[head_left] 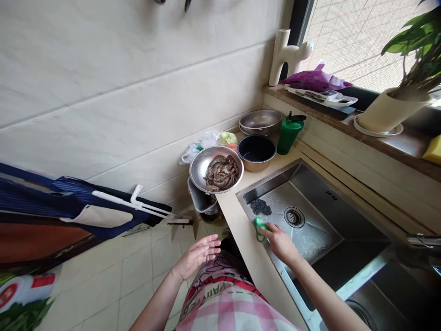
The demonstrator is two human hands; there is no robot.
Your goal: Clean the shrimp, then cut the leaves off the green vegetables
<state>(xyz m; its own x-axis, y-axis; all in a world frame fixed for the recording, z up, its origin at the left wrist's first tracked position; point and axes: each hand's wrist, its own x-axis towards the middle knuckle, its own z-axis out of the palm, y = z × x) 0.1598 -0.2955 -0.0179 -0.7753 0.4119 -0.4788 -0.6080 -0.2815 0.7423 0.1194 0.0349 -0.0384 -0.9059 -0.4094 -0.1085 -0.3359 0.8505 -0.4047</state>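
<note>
My right hand (280, 241) reaches over the near edge of the sink. Its fingers are closed on a pair of green-handled scissors (260, 228) at the counter's rim; the blades cannot be made out. My left hand (200, 253) hovers in front of my apron with fingers stretched out and nothing in it. Beyond both hands, a metal colander (198, 168) holding a heap of raw shrimp (222, 172) rests at the counter's edge. Inside the sink (319, 220), a dark scouring pad (261, 207) lies near the drain (294, 217).
Behind the colander stand a dark-lined pot (257, 149), a metal bowl (261, 120) and a green bottle (289, 135). A grey bin (203, 197) sits below the counter. A potted plant (382, 110) occupies the windowsill. At right is a faucet (423, 240).
</note>
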